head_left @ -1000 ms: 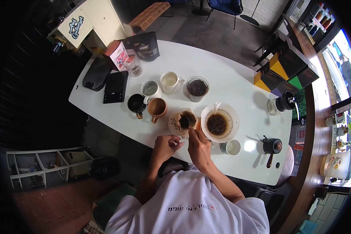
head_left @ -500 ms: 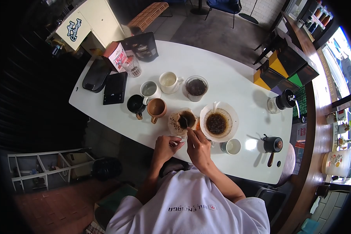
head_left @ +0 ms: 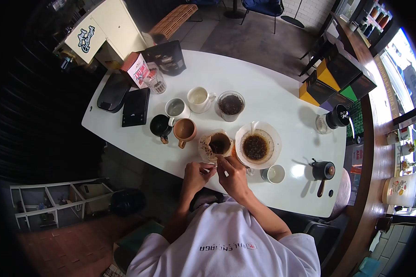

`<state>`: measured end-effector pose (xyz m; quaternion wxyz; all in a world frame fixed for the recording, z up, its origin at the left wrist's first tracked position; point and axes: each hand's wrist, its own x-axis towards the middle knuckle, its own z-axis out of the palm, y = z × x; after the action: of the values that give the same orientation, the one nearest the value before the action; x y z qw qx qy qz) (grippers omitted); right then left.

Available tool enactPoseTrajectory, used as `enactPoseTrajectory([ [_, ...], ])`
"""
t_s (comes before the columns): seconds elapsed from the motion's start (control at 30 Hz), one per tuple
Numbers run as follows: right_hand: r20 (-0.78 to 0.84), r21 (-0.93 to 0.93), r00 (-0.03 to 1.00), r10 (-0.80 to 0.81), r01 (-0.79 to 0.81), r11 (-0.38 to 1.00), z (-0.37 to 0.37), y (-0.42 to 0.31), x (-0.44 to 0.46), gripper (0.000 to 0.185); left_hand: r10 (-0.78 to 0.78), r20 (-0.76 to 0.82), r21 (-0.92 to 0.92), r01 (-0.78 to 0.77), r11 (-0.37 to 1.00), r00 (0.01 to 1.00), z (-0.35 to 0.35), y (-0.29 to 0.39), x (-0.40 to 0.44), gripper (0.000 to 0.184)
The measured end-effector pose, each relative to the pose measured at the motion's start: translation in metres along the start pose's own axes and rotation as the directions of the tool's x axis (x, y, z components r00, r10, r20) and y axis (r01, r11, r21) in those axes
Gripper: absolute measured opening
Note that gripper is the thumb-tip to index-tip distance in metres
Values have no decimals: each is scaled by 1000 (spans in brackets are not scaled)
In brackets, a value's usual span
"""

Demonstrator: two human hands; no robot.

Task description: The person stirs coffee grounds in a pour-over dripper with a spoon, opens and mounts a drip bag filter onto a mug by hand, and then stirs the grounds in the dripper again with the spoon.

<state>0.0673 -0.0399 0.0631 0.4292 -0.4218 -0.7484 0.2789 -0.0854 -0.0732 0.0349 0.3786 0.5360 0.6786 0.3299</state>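
Observation:
A paper coffee filter (head_left: pixel 210 147) with wet dark grounds on its inside stands near the table's front edge. My right hand (head_left: pixel 233 176) is closed at its front rim, pinching a spoon that is mostly hidden by the fingers and the filter. My left hand (head_left: pixel 198 176) is just left of it, thumb and fingertips together by the lower front of the filter; what they grip is too small to make out. To the right, a wider white filter (head_left: pixel 275 143) holds dark wet coffee, with a small white cup (head_left: pixel 276 174) in front of it.
A brown mug (head_left: pixel 185 129), black mug (head_left: pixel 160 125), grey-white mug (head_left: pixel 175 108) and cream mug (head_left: pixel 198 98) stand left. Behind is a glass of dark coffee (head_left: pixel 230 105). Rightward are a black pot (head_left: pixel 323 170) and a grinder (head_left: pixel 333 120). Scales (head_left: pixel 135 107) lie far left.
My right hand has drawn slightly down and left toward the filter's front rim, and the spoon shows less. My left hand is nearly in the same place, its fingers still together.

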Motion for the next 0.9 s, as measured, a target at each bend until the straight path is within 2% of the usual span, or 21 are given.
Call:
enactPoseTrajectory([
  [0.17, -21, 4, 999, -29, 29, 1000, 1, -2, -1, 28, 60, -25, 15, -59, 998, 998, 1, -1, 0, 17],
  [0.33, 5, -11, 1000, -28, 28, 1000, -1, -3, -1, 29, 54, -36, 40, -53, 998, 998, 1, 4, -1, 17],
  [0.53, -61, 21, 997, -38, 40, 999, -6, -7, -1, 28, 59, -60, 46, -56, 997, 996, 5, 1, 0, 19],
  [0.9, 47, -40, 999, 7, -5, 999, -9, -7, 1, 24, 4, -67, 50, -1, 999, 998, 6, 6, 0, 21],
])
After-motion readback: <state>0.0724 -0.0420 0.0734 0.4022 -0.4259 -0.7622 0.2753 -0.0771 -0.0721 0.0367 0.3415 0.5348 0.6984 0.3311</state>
